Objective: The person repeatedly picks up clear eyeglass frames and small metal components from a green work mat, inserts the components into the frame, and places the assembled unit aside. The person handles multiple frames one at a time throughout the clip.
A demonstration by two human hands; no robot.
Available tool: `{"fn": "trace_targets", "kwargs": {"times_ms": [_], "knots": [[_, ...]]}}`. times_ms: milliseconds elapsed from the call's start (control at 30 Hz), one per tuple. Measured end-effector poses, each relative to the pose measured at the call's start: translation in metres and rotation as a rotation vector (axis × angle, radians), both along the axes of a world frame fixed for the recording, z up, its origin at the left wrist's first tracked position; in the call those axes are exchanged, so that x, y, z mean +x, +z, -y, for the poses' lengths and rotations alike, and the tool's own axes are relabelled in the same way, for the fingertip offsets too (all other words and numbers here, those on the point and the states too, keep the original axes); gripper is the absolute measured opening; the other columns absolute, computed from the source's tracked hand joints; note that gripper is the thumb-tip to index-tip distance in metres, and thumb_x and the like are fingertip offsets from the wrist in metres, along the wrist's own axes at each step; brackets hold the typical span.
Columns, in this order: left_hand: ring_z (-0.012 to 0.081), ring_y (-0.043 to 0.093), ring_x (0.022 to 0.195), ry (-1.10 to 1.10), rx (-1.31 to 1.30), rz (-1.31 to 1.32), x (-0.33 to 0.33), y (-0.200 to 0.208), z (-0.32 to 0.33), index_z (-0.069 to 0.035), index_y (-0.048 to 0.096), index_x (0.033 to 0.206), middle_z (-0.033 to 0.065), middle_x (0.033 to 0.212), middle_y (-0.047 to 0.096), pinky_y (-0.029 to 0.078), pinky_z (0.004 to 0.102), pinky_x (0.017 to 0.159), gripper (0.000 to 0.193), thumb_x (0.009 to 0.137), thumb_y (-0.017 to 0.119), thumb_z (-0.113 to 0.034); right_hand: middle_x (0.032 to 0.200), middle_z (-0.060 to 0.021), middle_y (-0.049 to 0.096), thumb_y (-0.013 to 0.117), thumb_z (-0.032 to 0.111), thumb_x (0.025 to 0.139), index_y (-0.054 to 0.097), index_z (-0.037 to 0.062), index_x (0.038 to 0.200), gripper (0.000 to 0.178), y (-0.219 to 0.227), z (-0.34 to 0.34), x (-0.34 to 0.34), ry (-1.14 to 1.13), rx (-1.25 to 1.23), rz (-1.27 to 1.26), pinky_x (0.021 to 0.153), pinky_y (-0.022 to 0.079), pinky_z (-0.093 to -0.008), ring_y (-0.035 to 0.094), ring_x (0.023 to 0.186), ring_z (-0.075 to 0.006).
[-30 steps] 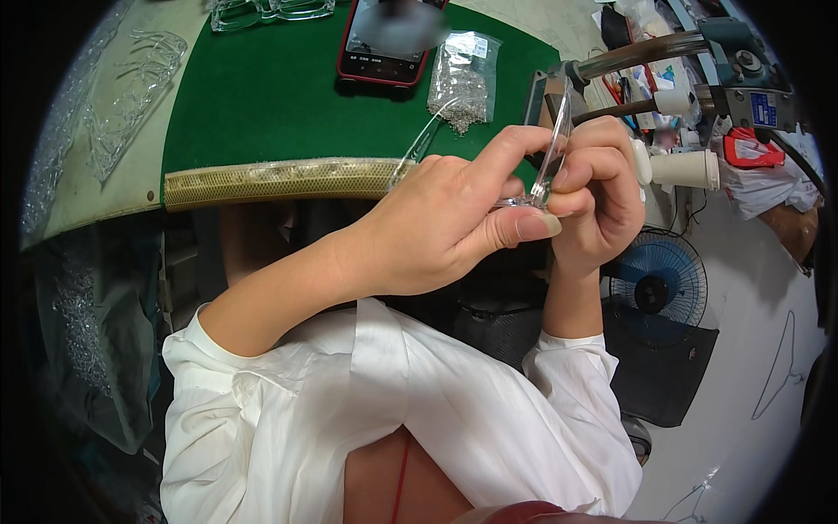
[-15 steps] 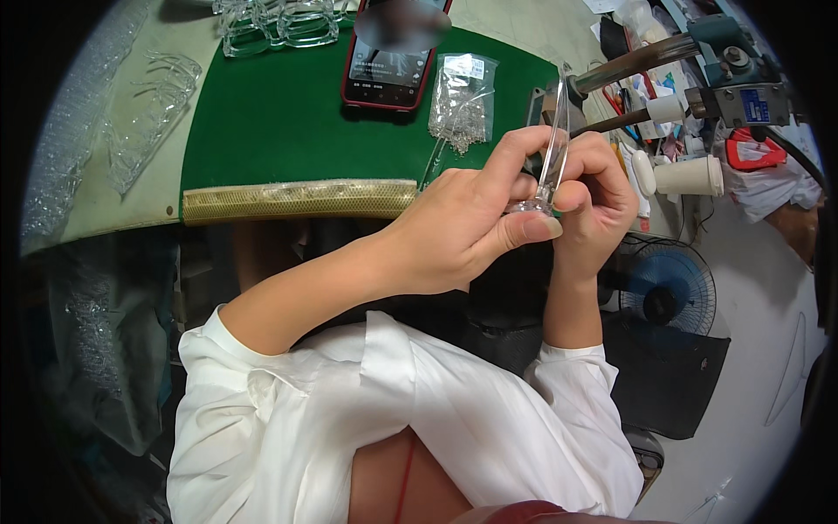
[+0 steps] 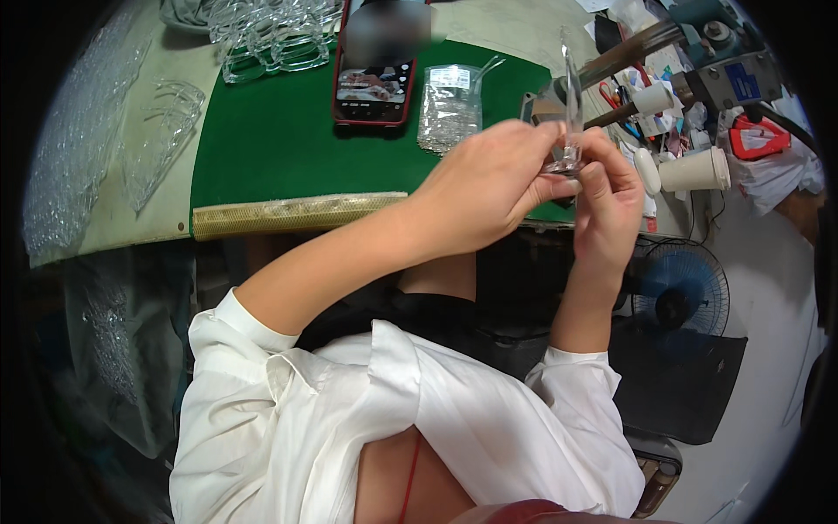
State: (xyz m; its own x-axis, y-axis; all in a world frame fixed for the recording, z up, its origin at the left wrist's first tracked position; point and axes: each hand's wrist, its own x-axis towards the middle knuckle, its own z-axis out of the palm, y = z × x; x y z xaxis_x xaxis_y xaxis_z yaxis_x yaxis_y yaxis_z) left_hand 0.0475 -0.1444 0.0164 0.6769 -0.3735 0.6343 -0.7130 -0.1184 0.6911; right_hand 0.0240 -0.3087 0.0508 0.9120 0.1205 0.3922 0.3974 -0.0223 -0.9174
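Observation:
In front of the vise-like machine, both hands hold a clear plastic eyeglass frame (image 3: 572, 100), one slender arm of it standing upright. My left hand (image 3: 484, 188) reaches across from the left, thumb and fingers closed on the lower part of the frame. My right hand (image 3: 611, 196) grips the same piece from the right with bent fingers. Much of the frame is hidden behind the fingers. Near my left hand lies a small clear bag (image 3: 449, 109) of tiny silvery parts on the green mat (image 3: 288, 144).
A phone (image 3: 375, 83) in a red case lies on the mat. Several clear eyeglass frames (image 3: 278, 52) are piled beyond it, with loose clear temples (image 3: 166, 140) at left. At right are a metal machine (image 3: 729, 70), a white cup (image 3: 694, 170) and a blue fan (image 3: 676, 293).
Both hands have risen toward the machine, carrying the eyeglass frame with them. The view has shifted slightly, so the phone and mat sit lower in it.

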Motion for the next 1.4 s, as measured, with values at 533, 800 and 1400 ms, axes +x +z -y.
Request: {"fn": "trace_targets", "kwargs": {"times_ms": [533,800,1400], "knots": [[0.0336,0.060,0.052,0.155,0.324,0.273,0.051,0.026,0.092,-0.003,0.053,0.074,0.0144,0.056,0.058,0.046,0.0417,0.048,0.026,0.089,0.056,-0.023,0.081,0.0001,0.063,0.068,0.028,0.087,0.065,0.0026,0.091,0.025,0.028,0.092,0.049,-0.311,0.077,0.046,0.075,0.041,-0.0236,0.054,0.076,-0.0088],[0.0359,0.058,0.054,0.170,0.293,0.218,0.066,0.026,0.115,-0.002,0.053,0.073,0.0163,0.057,0.057,0.046,0.0446,0.051,0.028,0.090,0.056,-0.024,0.093,-0.0009,0.062,0.062,0.023,0.090,0.062,0.0023,0.100,0.023,0.035,0.117,0.073,-0.570,0.019,0.343,0.077,0.042,-0.0267,0.055,0.085,-0.0114],[0.0339,0.062,0.062,0.174,0.275,0.142,0.067,0.021,0.116,-0.001,0.059,0.080,0.0148,0.062,0.061,0.048,0.0417,0.056,0.025,0.090,0.056,-0.024,0.093,-0.0127,0.063,0.055,0.015,0.088,0.060,-0.0021,0.099,0.021,0.145,0.092,0.045,-0.359,0.149,0.940,0.073,0.045,-0.0323,0.059,0.083,-0.0212]]}}
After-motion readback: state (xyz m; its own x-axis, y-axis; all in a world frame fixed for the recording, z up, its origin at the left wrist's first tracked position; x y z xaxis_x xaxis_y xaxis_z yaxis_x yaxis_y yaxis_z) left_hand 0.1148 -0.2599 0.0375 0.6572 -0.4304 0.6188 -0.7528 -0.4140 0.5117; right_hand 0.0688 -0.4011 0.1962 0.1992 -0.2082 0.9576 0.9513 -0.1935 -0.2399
